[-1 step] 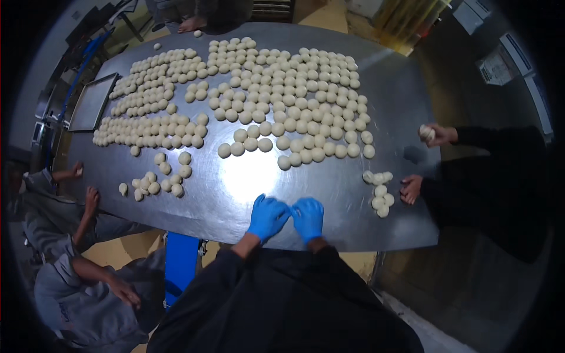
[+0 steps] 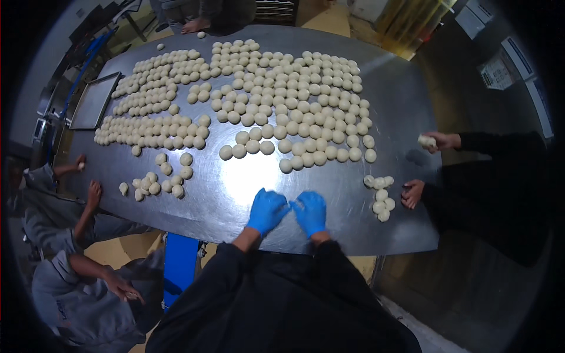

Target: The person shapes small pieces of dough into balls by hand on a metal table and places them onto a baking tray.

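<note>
Blue-gloved hands (image 2: 268, 212) have shifted slightly forward over the steel table (image 2: 356, 232).

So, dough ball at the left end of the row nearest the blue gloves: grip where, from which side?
I'd cup the dough ball by its rounded sides, coming from the near left: it's round, its right side crowds a neighbouring ball, and its left and near sides look open.

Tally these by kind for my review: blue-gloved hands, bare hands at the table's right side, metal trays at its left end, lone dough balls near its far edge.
Blue-gloved hands: 2
Bare hands, right side: 2
Metal tray: 1
Lone dough balls, far edge: 2
Total: 7
</note>
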Available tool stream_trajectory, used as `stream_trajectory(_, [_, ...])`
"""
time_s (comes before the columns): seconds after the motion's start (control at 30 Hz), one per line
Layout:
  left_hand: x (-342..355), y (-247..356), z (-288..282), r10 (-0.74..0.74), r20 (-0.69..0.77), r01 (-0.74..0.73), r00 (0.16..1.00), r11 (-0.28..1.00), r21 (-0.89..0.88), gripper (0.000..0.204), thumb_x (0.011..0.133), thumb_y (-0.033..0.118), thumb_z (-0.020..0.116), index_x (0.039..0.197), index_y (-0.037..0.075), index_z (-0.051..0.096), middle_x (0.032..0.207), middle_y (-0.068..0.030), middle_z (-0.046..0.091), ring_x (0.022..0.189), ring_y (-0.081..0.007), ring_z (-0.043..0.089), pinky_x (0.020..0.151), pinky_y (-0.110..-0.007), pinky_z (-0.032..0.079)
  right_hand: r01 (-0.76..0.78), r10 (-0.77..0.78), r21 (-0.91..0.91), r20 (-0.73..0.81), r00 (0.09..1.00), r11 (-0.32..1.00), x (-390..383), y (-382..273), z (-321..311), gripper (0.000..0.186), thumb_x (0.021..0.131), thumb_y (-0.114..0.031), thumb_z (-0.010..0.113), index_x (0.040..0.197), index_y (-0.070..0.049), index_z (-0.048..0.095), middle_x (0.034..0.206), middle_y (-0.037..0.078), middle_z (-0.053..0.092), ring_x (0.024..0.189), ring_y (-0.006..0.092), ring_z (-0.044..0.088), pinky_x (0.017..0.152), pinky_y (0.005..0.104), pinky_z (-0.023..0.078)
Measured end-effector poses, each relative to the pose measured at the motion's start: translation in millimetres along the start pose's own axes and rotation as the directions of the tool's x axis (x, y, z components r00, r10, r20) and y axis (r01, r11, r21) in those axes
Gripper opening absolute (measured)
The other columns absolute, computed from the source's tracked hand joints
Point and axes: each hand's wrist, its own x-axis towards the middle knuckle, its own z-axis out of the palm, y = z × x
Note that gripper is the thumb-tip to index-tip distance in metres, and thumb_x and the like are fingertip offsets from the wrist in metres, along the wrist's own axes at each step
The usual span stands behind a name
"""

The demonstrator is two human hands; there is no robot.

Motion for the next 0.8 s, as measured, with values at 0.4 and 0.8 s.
stream_trajectory(0.4, [-2, -14, -6, -0.033, -0.105, 0.040, 0.994, 0.997, 0.066, 0.014, 0.080, 0.025, 0.075, 0.077, 0.011, 0.071, 0.082, -0.0053, 0.069, 0.087, -0.0306, 0.062, 0.087, -0.047, 0.045, -0.037, 0.041, -0.022, 0.214, 0.976, 0.999, 25, -5, 11, 0.020, 0.082, -0.027, 0.074, 0.072, -0.010, 0.067, 0.080, 0.012, 0.066, 0.082, 0.0336, 0.061, 0.075, 0.0474, 0.046])
stream_trajectory(0.8, [1, -14, -10, -0.005, -0.093, 0.017, 0.996, 0.992, 0.128, 0.024, 0.080, 0.037, 0.077, 0.083, 0.014, 0.070, 0.088, -0.0068, 0.068, 0.094, -0.0307, 0.063, 0.090, -0.047, 0.045, 0.041, -0.037, -0.035, 0.108, 0.993, 0.999, 23, 13, 3, 0.026, 0.080, -0.026, 0.077, 0.066, -0.009, 0.063, 0.069, 0.015, 0.061, 0.070, 0.0369, 0.059, 0.079, 0.0480, 0.043])
